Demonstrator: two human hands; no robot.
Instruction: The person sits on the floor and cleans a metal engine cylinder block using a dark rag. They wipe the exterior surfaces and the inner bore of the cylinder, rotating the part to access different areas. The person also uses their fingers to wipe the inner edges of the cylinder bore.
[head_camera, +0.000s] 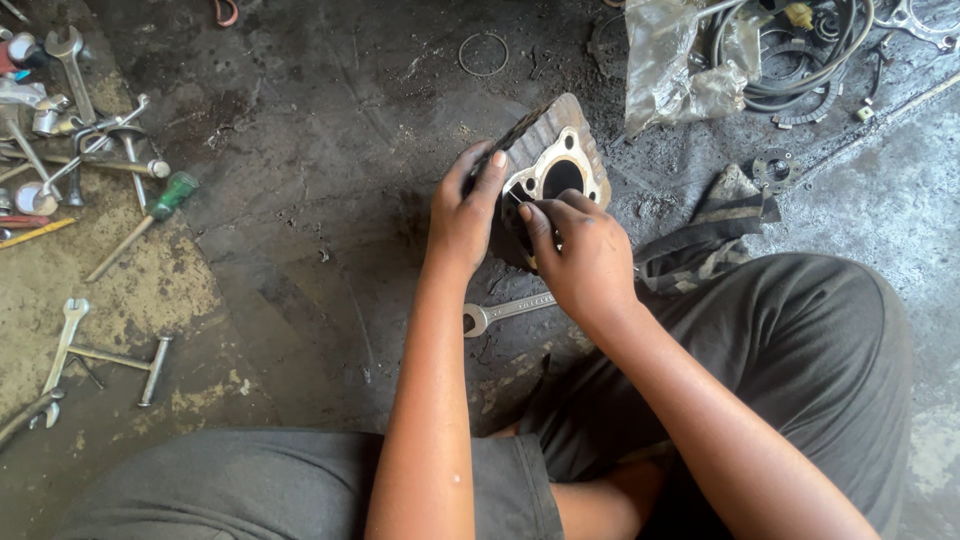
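A finned metal engine cylinder (560, 150) with a round bore is tilted up off the oily floor. My left hand (462, 208) grips its left edge, fingers curled over the fins. My right hand (580, 255) pinches a small dark piece against the cylinder's flat gasket face just below the bore. What that piece is cannot be made out. A combination spanner (505, 311) lies on the floor under my wrists.
Spanners, a T-handle tool (125, 360) and a green-handled screwdriver (150, 215) lie scattered at the left. A crumpled plastic bag (675, 70), coiled cables (800, 60) and a dark rag (710, 235) sit at the upper right. A wire ring (484, 54) lies at the top. My knees frame the bottom.
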